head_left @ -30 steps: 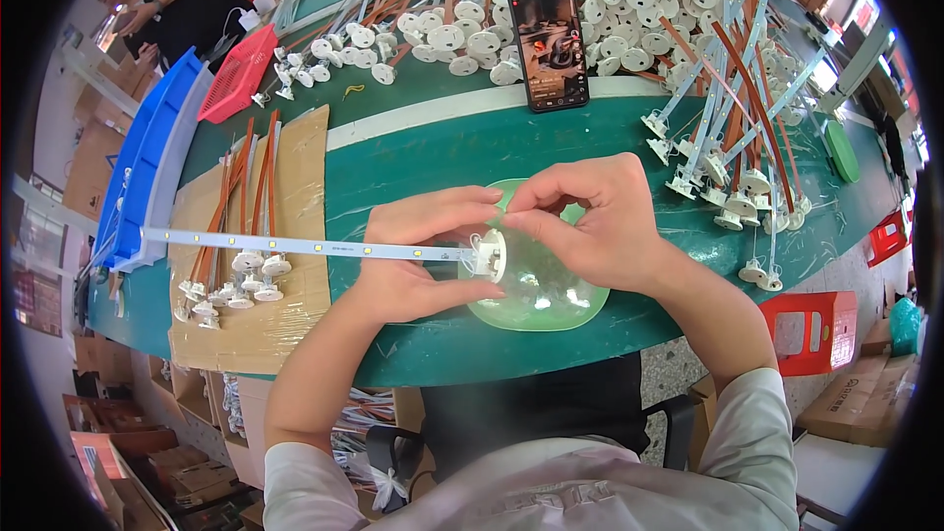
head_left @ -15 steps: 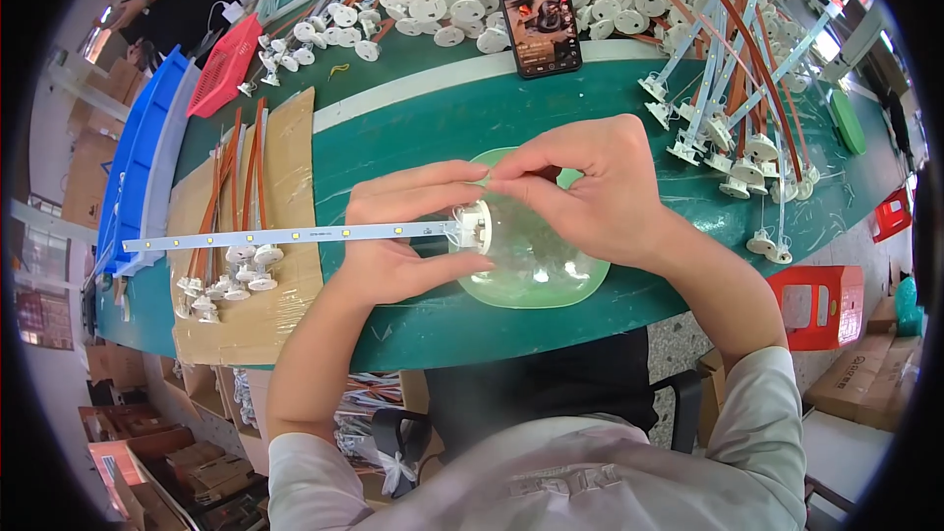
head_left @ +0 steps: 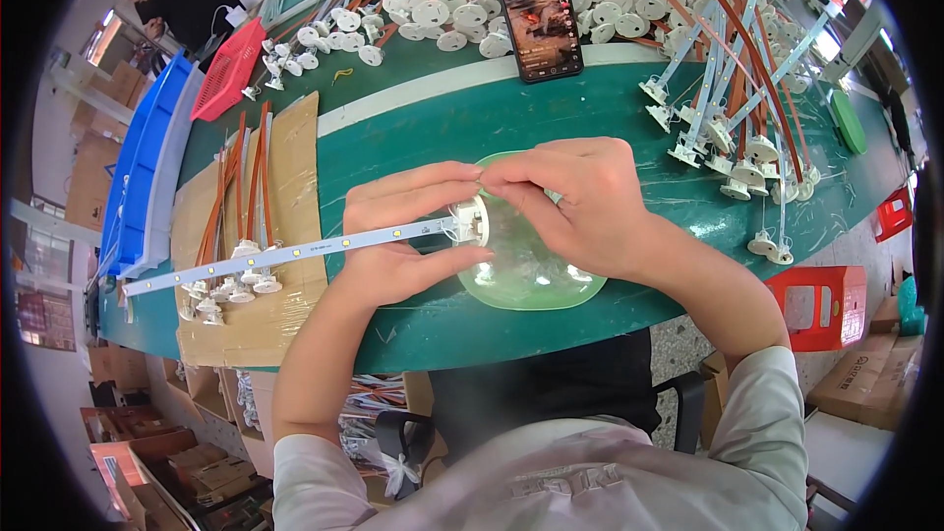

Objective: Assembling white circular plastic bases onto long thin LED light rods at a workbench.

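While both hands meet over the pale green dish, the left hand has its fingers closed around the near end of a long white LED strip, thumb beneath and fingers curled over the top. At that end sits a small white round cap, right at the dish's left rim. The right hand comes in across the dish, its fingertips pinched together on the cap from the far side, touching the left hand's fingertips. From the dish the strip runs out leftward, passing over a cardboard sheet that lies well to the left of the dish; on the cardboard rests a cluster of white caps with orange wires. Beyond the dish, toward the far side of the green table, a black phone lies with its screen lit, among scattered white round caps. To the right of the dish, a heap of finished strips with caps is piled up. Below and right of the dish, off the table, stands a red stool.
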Action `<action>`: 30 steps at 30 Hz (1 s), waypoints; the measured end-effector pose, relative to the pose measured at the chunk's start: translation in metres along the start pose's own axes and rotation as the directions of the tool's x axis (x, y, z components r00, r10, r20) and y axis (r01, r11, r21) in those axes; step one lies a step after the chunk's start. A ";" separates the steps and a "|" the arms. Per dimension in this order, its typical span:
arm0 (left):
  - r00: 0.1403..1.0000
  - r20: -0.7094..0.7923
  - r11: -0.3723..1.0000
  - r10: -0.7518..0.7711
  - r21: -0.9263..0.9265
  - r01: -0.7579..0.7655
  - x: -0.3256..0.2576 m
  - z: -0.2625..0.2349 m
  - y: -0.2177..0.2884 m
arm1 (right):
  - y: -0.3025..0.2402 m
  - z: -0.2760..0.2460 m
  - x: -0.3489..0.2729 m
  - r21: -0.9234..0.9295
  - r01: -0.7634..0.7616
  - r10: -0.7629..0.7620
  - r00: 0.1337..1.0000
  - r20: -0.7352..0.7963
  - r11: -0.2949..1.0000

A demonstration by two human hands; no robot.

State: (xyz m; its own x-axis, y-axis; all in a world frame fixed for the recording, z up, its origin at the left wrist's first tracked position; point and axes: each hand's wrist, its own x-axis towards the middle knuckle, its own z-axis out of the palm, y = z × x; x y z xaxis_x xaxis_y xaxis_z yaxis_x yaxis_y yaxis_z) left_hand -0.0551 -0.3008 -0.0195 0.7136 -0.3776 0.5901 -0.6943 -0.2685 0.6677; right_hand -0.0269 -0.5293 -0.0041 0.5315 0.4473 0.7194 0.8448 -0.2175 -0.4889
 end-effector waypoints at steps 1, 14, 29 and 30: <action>0.999 0.003 0.999 0.032 0.025 -0.032 0.001 0.000 0.000 | 0.000 0.000 0.000 0.022 -0.008 0.008 1.000 -0.005 1.000; 0.990 0.010 0.981 -0.137 -0.134 0.137 -0.001 0.001 0.001 | 0.005 0.002 0.000 0.104 -0.027 0.026 1.000 0.016 0.994; 0.987 -0.011 0.940 -0.163 -0.307 0.152 -0.003 -0.001 -0.001 | 0.000 0.000 0.000 0.250 -0.273 0.252 0.961 0.112 0.929; 0.987 -0.010 0.946 -0.160 -0.287 0.150 -0.003 -0.001 -0.001 | 0.000 0.000 0.000 0.252 -0.264 0.246 0.964 0.102 0.931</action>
State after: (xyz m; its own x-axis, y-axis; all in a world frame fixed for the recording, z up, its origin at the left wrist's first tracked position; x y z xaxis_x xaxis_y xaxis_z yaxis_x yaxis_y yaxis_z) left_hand -0.0564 -0.2987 -0.0216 0.8162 -0.3209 0.4804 -0.5227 -0.0559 0.8507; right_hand -0.0272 -0.5288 -0.0039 0.7135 0.4664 0.5228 0.6304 -0.1017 -0.7696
